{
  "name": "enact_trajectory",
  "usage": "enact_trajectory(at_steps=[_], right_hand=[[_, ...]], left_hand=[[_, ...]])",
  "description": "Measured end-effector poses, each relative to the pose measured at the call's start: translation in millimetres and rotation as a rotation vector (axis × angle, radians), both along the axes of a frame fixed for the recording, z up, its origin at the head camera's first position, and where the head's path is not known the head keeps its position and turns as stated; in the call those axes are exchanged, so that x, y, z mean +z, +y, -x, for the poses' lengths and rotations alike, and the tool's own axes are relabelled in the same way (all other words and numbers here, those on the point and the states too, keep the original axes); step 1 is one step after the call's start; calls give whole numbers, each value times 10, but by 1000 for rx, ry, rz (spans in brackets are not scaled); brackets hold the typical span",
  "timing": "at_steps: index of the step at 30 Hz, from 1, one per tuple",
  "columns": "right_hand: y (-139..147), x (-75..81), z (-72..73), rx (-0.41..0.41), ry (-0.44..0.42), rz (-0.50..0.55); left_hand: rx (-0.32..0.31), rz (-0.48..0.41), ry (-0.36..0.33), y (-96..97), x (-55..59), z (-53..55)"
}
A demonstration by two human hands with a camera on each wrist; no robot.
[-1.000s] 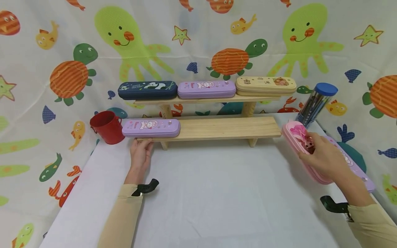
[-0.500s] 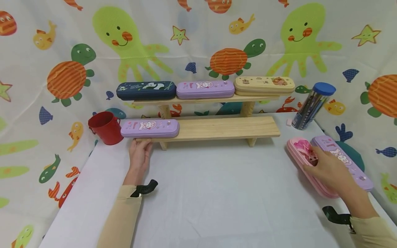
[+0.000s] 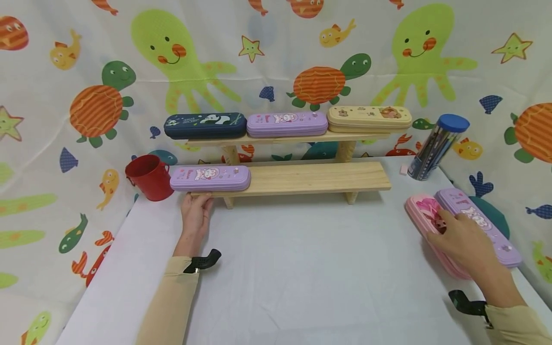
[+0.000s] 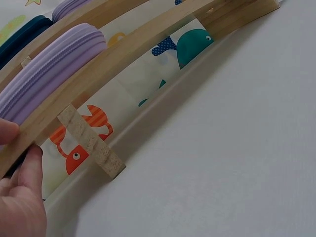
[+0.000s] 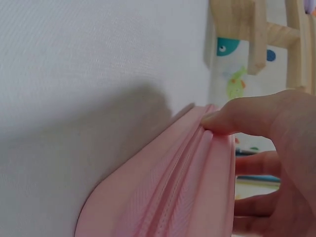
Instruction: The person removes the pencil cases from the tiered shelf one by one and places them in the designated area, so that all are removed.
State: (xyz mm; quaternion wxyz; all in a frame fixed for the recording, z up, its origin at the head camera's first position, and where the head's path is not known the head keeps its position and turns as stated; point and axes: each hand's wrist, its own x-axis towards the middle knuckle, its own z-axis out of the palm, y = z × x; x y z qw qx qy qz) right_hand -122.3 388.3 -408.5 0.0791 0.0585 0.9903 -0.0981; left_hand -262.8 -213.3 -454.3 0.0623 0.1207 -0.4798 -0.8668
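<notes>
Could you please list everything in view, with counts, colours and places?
Two-tier shelf: one, pale wood, on the table
Navy pencil case: one, navy, upper tier, left
Purple pencil cases: three, purple; upper tier middle, lower tier left, table right
Cream pencil case: one, cream, upper tier, right
Pink pencil case: one, pink, in the right hand
Bucket: one, red, left of shelf
Tube: one, clear, blue lid, right of shelf
Small block: one, pale pink, beside tube
Backdrop: white, sea-animal print, behind
Sleeves: two, beige
Wrist mounts: two, black
Hands: two, bare; left hand grips lower tier's left end
</notes>
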Motion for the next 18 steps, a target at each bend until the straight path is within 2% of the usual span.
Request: enact_trajectory(at_steps=[9, 15, 18], right_hand=[[34, 12, -7, -25, -36, 3], [-54, 51, 80, -5, 45, -11], [-157, 92, 170, 44, 93, 23]], left_hand=[[-3, 17, -5, -16, -9, -7], [13, 25, 6, -5, -19, -9], [37, 22, 11, 22, -21, -5]])
